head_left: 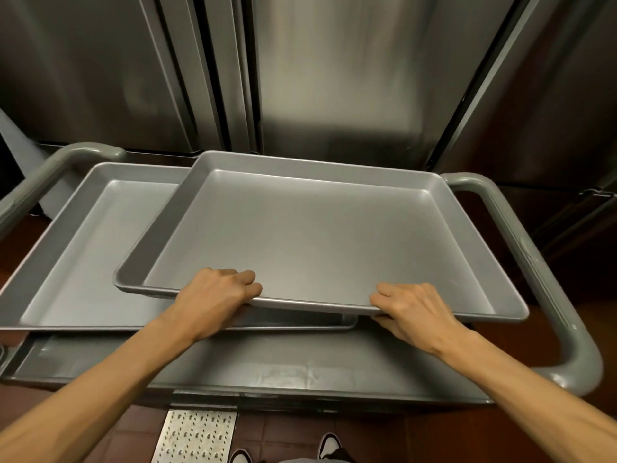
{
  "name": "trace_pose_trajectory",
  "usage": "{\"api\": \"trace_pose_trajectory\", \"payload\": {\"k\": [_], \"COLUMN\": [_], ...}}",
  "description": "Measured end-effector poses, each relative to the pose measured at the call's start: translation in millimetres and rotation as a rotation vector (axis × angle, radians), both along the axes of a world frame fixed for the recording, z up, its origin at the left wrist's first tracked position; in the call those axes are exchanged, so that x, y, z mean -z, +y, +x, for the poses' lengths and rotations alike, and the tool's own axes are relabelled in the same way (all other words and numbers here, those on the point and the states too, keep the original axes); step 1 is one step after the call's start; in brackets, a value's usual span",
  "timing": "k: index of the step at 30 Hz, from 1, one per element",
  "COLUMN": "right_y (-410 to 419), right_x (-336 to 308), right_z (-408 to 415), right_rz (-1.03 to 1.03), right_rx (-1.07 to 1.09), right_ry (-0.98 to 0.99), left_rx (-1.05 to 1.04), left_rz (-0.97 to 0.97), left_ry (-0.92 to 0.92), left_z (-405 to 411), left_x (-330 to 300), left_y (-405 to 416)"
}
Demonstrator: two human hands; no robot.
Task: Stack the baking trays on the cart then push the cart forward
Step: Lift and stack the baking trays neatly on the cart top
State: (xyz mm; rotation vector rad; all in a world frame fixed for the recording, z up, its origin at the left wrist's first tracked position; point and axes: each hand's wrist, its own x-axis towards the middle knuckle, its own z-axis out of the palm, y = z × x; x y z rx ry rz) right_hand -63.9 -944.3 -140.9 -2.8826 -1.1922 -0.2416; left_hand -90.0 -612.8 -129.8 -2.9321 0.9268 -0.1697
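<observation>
Both my hands hold the near rim of a grey metal baking tray (310, 242). My left hand (217, 295) grips the rim left of its middle, my right hand (412, 312) grips it nearer the right corner. This tray lies slanted over the right part of a second, larger baking tray (83, 248), which rests on the grey cart (300, 369). The upper tray is shifted to the right and its near edge is lifted a little above the lower tray.
The cart's grey handles curve up at the left (50, 168) and the right (541, 262). Stainless steel refrigerator doors (334, 78) stand close behind the cart. Below lies red tile floor with a metal perforated plate (197, 436) and my shoes (329, 444).
</observation>
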Motion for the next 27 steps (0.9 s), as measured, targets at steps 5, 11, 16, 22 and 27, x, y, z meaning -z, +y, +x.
{"api": "trace_pose_trajectory", "payload": {"k": [5, 11, 16, 22, 27], "right_y": [33, 86, 127, 158, 174], "right_x": [-12, -13, -12, -4, -1], "right_z": [-4, -4, 3, 2, -4], "right_rz": [0.018, -0.011, -0.027, -0.052, -0.051], "right_rx": [-0.035, -0.121, -0.177, -0.157, -0.13], "right_ry": [-0.027, -0.075, -0.095, -0.084, -0.085], "left_rx": [-0.003, -0.062, -0.119, -0.12, -0.088], "left_rz": [0.004, 0.009, -0.019, -0.021, -0.043], "left_ry": [-0.011, 0.009, 0.045, 0.034, 0.034], "left_z": [-5, -29, -49, -55, -49], "left_x": [-14, -19, -9, -1, 1], "left_y": [35, 83, 121, 151, 173]}}
